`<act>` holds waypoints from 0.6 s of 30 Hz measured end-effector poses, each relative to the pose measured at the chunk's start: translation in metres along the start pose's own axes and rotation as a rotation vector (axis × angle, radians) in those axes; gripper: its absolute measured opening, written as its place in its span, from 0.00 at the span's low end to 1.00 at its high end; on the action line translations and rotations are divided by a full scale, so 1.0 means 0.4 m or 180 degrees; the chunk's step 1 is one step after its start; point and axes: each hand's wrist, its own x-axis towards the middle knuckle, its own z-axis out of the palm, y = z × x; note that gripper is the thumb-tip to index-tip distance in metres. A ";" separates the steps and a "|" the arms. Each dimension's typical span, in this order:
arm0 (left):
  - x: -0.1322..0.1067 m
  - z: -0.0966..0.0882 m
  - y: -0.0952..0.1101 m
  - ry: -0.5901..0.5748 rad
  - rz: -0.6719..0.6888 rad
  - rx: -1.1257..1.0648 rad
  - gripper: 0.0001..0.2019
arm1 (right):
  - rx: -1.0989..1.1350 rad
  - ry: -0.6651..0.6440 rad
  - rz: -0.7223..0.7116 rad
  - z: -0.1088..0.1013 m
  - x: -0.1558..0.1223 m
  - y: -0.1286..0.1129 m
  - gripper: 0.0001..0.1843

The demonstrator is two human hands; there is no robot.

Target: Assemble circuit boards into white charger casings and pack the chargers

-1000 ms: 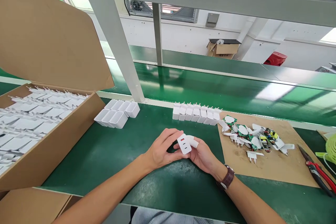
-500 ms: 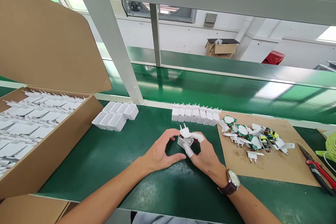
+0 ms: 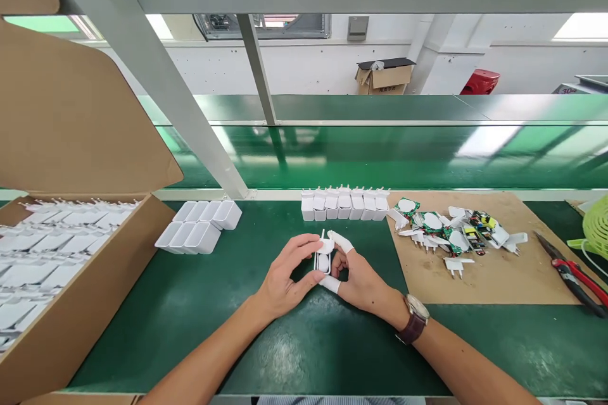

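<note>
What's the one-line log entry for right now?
left hand: holding white casing; right hand: holding same casing; beyond: row of white units; right: circuit boards on cardboard sheet

Carton (image 3: pixel 99 297) runs off left edge, green coil (image 3: pixel 596 228) off right. Fingers (image 3: pixel 304 250) hide parts of the charger (image 3: pixel 323 263); inside detail's too small for me.

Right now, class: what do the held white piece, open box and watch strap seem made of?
White piece: probably plastic, smooth, judging by its even colour and thin edges. Open box: matte cardboard, from its plain brown walls and raised flap. Watch strap: perhaps leather or imitation, slightly shiny, from its dark brown surface.
</note>
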 end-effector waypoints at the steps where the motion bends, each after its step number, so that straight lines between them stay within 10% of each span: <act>1: 0.001 0.000 0.000 -0.0046 0.0071 0.0071 0.17 | -0.0046 0.0025 -0.0042 0.001 0.001 0.002 0.47; 10: 0.020 -0.005 -0.009 -0.0345 0.0700 0.0016 0.19 | -0.0026 0.0062 -0.0237 0.002 0.002 0.010 0.50; 18: 0.027 -0.020 0.021 -0.0215 0.0263 0.0488 0.14 | -0.0040 0.0154 -0.0282 0.014 0.005 0.013 0.45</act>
